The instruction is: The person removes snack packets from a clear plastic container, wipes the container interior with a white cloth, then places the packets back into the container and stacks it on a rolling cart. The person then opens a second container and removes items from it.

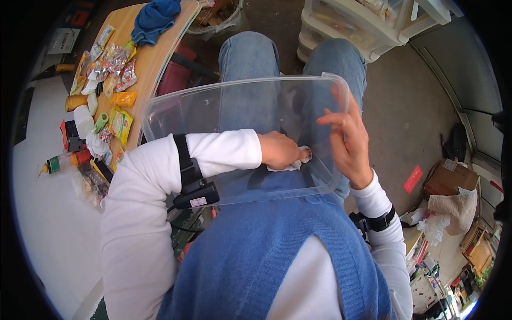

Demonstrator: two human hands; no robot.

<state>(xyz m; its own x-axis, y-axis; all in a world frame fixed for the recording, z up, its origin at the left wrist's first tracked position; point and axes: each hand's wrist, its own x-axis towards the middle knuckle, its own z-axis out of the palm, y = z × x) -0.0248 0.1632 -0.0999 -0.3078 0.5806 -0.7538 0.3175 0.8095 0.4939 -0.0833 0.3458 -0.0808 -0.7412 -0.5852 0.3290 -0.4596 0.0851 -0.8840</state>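
Observation:
Across my lap rests a clear plastic bin (244,82), its open side facing up. Inside it my left hand (282,151) presses a crumpled white cloth or tissue (296,165) against the floor of the bin, near its right end. My right hand (349,138) grips the bin's right end wall, with some fingers partly seen through the plastic. Both jeans-clad knees show beyond and beneath the bin. The fingertips of my left hand are partly hidden by the cloth.
To the left, a wooden table (168,34) carries a blue cloth (154,22) and several snack packets (120,120). A lined waste bin (218,26) stands ahead. White plastic drawers (344,28) stand beyond my knees. On the right lies a cardboard box (452,178).

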